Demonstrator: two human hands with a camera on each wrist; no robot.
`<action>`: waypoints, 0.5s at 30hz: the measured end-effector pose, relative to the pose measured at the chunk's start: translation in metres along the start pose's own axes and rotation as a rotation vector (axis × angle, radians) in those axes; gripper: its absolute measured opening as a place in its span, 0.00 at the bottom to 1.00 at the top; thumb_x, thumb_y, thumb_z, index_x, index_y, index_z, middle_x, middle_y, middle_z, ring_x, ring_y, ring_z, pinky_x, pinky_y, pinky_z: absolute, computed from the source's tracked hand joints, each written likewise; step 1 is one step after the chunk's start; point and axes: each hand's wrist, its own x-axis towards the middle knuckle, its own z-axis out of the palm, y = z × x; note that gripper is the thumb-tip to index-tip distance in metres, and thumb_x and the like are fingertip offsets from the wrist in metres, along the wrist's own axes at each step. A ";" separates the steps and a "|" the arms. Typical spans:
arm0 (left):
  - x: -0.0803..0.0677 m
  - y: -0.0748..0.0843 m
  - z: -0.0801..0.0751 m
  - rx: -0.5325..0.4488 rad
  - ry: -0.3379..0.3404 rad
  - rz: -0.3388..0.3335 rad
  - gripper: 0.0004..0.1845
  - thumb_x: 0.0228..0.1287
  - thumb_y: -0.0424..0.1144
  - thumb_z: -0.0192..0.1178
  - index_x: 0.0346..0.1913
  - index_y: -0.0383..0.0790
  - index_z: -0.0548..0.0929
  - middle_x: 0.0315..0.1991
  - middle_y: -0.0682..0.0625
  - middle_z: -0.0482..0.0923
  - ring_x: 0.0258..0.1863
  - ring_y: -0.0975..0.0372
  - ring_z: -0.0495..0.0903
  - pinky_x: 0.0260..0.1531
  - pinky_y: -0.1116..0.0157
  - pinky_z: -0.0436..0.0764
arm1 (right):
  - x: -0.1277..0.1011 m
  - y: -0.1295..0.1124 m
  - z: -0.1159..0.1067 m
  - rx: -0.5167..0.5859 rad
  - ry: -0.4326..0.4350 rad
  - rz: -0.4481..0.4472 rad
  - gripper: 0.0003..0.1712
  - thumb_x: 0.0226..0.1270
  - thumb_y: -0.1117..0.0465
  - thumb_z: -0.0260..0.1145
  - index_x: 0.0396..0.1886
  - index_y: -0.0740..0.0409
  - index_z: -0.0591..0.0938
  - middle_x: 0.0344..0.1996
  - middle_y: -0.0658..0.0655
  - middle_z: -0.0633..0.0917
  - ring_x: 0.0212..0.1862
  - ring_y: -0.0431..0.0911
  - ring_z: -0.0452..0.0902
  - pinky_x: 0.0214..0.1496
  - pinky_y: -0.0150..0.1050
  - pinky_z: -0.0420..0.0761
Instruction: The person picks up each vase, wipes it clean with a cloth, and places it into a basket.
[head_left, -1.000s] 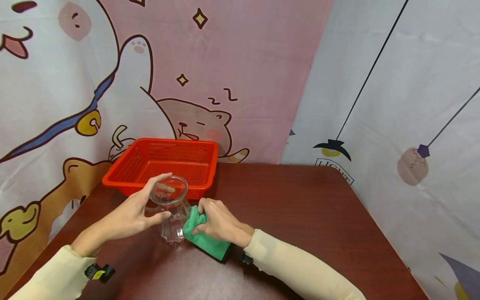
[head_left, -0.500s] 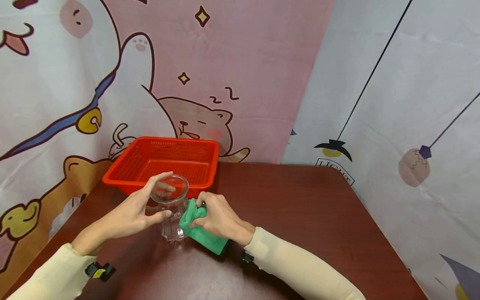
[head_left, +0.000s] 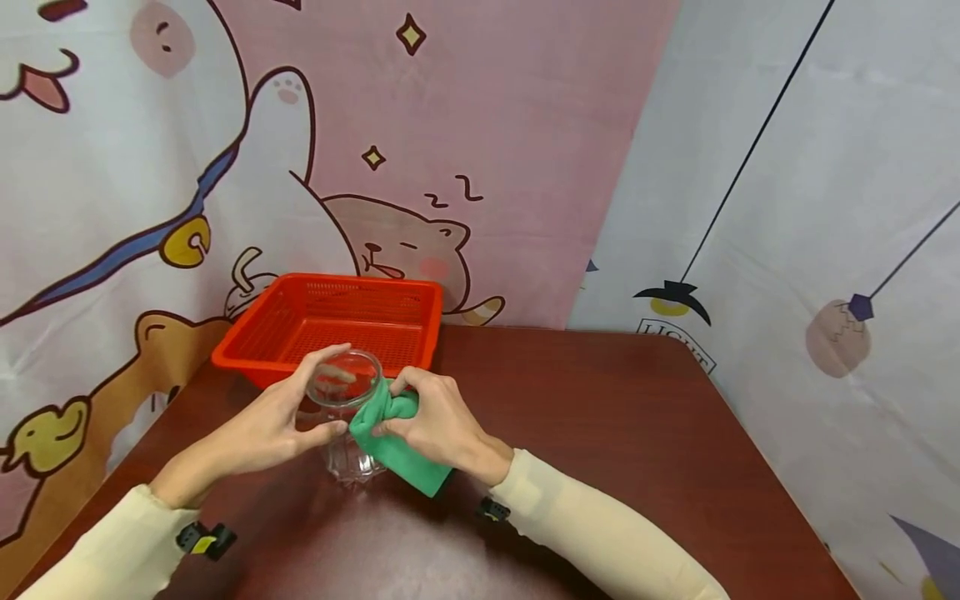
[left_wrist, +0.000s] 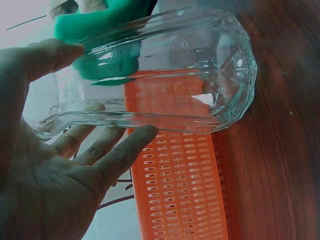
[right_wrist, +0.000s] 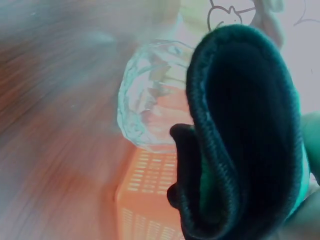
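Note:
A clear ribbed glass stands upright on the dark red table. My left hand holds it near the rim, thumb on the near side and fingers round the far side. My right hand grips a folded green cloth and presses it against the glass's right side, just under the rim. The cloth's lower end hangs off the table.
A red plastic mesh basket sits just behind the glass at the table's back left. Cartoon-printed curtains close the back and right sides. Bare tabletop lies to the right of my hands.
My right hand has lifted the green cloth off the table and moved it up and left, onto the upper side of the glass. The left hand kept its hold.

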 end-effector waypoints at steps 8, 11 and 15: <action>0.001 0.002 0.000 0.033 0.007 0.000 0.57 0.76 0.42 0.81 0.94 0.62 0.53 0.70 0.48 0.88 0.63 0.55 0.91 0.54 0.55 0.94 | 0.003 -0.002 -0.003 0.108 0.067 0.006 0.21 0.65 0.57 0.93 0.50 0.53 0.89 0.46 0.52 0.96 0.41 0.35 0.86 0.47 0.29 0.88; 0.001 0.003 0.000 0.043 0.012 0.000 0.57 0.75 0.41 0.82 0.94 0.63 0.53 0.71 0.47 0.87 0.62 0.56 0.91 0.55 0.56 0.93 | 0.005 -0.003 -0.006 0.147 0.086 0.006 0.20 0.66 0.59 0.92 0.51 0.53 0.90 0.48 0.52 0.97 0.43 0.35 0.89 0.50 0.30 0.90; 0.001 0.001 0.000 0.046 0.004 -0.011 0.58 0.75 0.41 0.81 0.94 0.63 0.52 0.71 0.47 0.87 0.62 0.56 0.92 0.56 0.55 0.93 | 0.005 -0.004 -0.010 0.188 0.111 0.011 0.21 0.66 0.59 0.92 0.52 0.53 0.91 0.48 0.51 0.97 0.44 0.37 0.90 0.51 0.31 0.90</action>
